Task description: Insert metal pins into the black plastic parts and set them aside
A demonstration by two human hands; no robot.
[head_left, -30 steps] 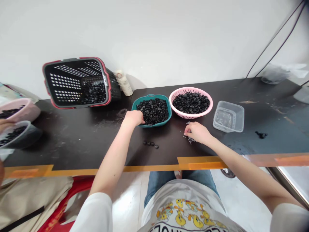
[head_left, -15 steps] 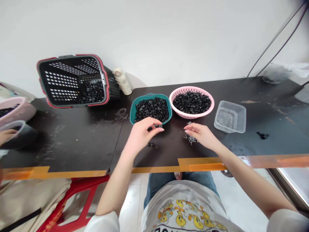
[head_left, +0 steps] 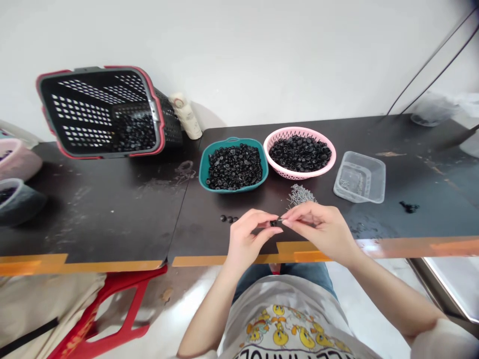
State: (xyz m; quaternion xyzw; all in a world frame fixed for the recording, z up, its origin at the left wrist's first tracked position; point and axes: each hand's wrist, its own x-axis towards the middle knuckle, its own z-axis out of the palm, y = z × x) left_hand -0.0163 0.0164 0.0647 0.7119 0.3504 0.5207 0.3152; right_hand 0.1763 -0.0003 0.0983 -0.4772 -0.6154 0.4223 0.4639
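My left hand (head_left: 252, 235) pinches a small black round piece (head_left: 273, 223) over the front of the table. Meeting it from the right, my right hand (head_left: 322, 227) is closed on a thin metal pin (head_left: 280, 219) whose tip points at the black piece. Whether the pin has entered the piece is too small to tell. A pile of loose metal pins (head_left: 300, 194) lies just beyond my right hand. Several black round pieces (head_left: 229, 219) sit on the table left of my left hand. Behind them stands a teal basket (head_left: 201, 174) full of black round pieces.
A pink basket (head_left: 333, 159) holds more black parts. Right of it stands a clear plastic container (head_left: 376, 187) with some pins. A large dark basket (head_left: 162, 134) lies tipped at the left beside a white bottle (head_left: 189, 119). Orange tape (head_left: 232, 260) lines the front edge.
Both hands have come together near the table's front edge, the left from beside the teal basket, the right from the pin pile. The person's hand at far left is out of view.
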